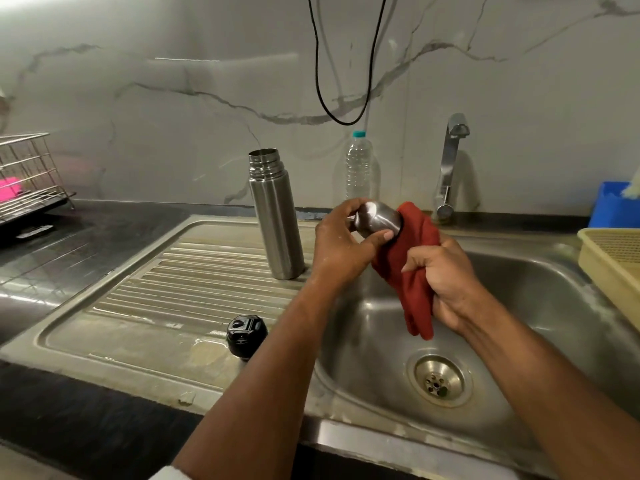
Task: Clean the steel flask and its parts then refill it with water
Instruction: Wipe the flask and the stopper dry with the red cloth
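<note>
The steel flask (pixel 275 216) stands upright and uncapped on the ribbed drainboard (pixel 180 282). Its black stopper (pixel 246 336) lies nearer the front edge of the drainboard. Above the sink bowl (pixel 519 289), my left hand (pixel 341 242) grips the flask's steel cup lid (pixel 379 220), held on its side. A red cloth (pixel 412 268) is pushed into the cup's mouth and hangs down. My right hand (pixel 446 278) is closed around that cloth.
A clear plastic water bottle (pixel 359 168) stands at the wall behind the cup. The tap (pixel 450 164) rises at the sink's back right. A yellow basket (pixel 620 261) and blue box (pixel 613 206) sit right. A wire dish rack (pixel 27 174) stands far left.
</note>
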Tool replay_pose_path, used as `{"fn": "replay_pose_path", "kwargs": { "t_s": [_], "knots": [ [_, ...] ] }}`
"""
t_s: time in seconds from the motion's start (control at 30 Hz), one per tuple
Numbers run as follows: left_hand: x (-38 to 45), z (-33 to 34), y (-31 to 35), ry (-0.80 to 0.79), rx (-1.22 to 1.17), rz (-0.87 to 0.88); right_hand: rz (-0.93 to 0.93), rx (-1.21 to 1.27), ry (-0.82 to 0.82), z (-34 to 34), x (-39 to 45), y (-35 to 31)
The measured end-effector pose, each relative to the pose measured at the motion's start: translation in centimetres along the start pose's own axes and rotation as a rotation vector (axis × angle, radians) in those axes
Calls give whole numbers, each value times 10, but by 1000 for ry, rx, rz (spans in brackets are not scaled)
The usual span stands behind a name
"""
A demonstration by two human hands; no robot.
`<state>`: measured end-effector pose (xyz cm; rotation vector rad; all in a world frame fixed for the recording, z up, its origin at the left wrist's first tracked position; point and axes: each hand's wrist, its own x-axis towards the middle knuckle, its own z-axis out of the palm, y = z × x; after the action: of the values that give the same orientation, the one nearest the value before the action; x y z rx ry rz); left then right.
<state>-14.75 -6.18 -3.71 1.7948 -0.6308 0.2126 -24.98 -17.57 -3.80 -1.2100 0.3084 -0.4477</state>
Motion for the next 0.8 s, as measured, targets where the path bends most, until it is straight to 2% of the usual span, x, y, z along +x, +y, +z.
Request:
{"fn": "replay_pose_path", "kwargs": {
  "t_s": [0.13, 0.3, 0.47, 0.63, 0.8],
  "knots": [
    [-4, -26, 21, -30, 73, -70, 55, 26, -3, -2, -2, 0],
    [-16, -73, 32, -142, 420, -101, 90, -59, 91, -9, 4, 13],
    [-32, -120, 8, -180, 757, -293, 88, -178, 108, -14, 4, 13],
    [-32, -133, -20, -158, 903, -372, 105, -269, 93, -12, 5, 18],
    [-25, -131, -35, -189, 910, -389, 111, -274, 104, -17, 9, 20]
  ]
}}
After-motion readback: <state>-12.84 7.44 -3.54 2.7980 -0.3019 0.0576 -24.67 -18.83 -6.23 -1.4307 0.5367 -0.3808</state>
